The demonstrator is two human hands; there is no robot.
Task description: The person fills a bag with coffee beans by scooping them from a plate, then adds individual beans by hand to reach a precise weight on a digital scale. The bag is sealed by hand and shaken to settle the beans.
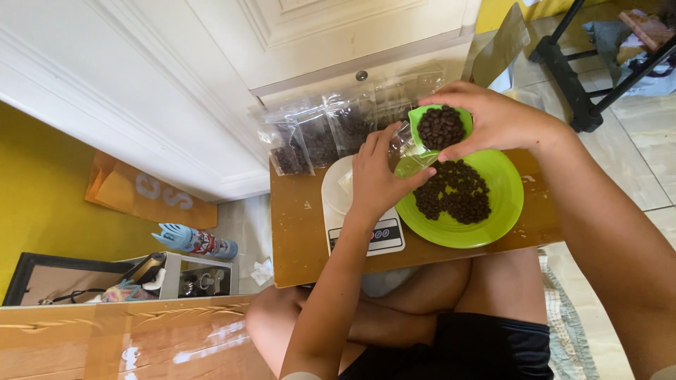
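- Two bare hands meet just right of the frame's centre, above a small brown table [296,239].
- The right hand [493,116] holds a small green scoop-like cup [440,127] heaped with dark coffee beans, fingers wrapped narrowly round its rim and far wall, the cup tilted toward the left.
- The left hand [377,176] pinches a small clear plastic pouch [405,141] by its mouth, just beside the cup's lip; whether the pouch already holds beans cannot be told, as the hand hides most of it.
- Below them sits a green plate [503,204] with a loose pile of coffee beans [454,193], touching a white digital scale [338,193] under the left wrist.
- A row of filled clear bags [317,137] leans against the white door [211,84] in the upper middle of the frame.
- Handling, as a judgement: the cup looks light and stiff, best gripped by rim and side as it is now; the beans are small, hard and quick to roll, so a steep tilt could spill them. The pouch is thin, limp and slippery, and is best held at both edges of its opening to stay agape.
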